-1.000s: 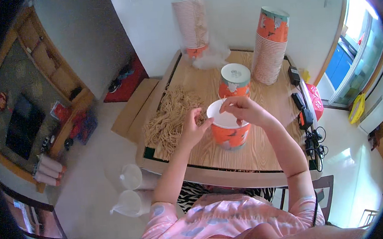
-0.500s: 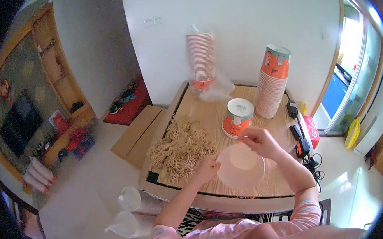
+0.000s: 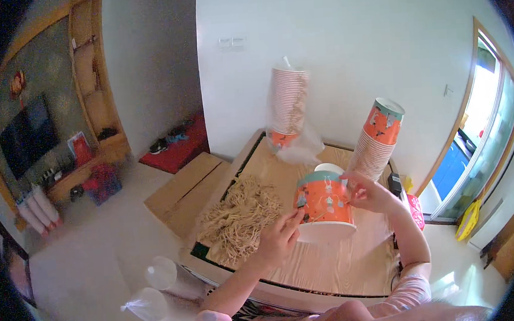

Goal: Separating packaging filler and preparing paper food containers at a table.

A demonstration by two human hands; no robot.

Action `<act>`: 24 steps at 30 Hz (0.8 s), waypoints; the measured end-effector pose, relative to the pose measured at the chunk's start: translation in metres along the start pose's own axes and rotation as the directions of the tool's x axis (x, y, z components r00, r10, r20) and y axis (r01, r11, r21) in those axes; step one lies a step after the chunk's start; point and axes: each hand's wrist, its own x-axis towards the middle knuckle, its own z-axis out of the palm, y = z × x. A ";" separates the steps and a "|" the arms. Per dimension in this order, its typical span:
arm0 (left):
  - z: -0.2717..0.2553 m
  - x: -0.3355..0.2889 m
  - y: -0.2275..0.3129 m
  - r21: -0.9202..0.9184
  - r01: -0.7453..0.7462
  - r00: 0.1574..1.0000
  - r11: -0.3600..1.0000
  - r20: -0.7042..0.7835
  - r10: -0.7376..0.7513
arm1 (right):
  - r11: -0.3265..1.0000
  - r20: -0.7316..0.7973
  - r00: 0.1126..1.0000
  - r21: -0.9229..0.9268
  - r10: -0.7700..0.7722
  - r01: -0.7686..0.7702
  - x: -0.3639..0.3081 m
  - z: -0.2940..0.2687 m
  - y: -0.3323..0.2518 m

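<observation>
Between my two hands, above the front part of the table, is an orange paper tub (image 3: 324, 202) with a teal band and printed figures. Its wide white rim faces down and toward me. The fingertips of my left hand (image 3: 281, 236) press its left side. My right hand (image 3: 369, 193) grips its upper right side, thumb and fingers bent. Just past it a white round end (image 3: 329, 168) shows; I cannot tell whether it belongs to this tub or to another behind. A loose heap of beige cords (image 3: 240, 220) lies left of my left hand.
At the back of the wood-grain table (image 3: 328, 268) stands a tall stack of tubs in clear plastic (image 3: 290, 102). Another upside-down stack (image 3: 379, 135) leans at right, near black adapters (image 3: 394, 183). A flattened cardboard box (image 3: 188, 188) and bagged white tubs (image 3: 161, 273) are left of the table.
The tub has been turned: its pale open end faced me before, and its orange printed side does now. Both hands shifted with it, and the whole view has moved.
</observation>
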 end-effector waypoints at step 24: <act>0.165 -0.008 -0.038 -0.205 0.173 0.976 0.963 -0.094 -0.195 | 0.753 -0.350 0.906 -0.656 -0.237 -0.057 -0.026 -0.121 -0.050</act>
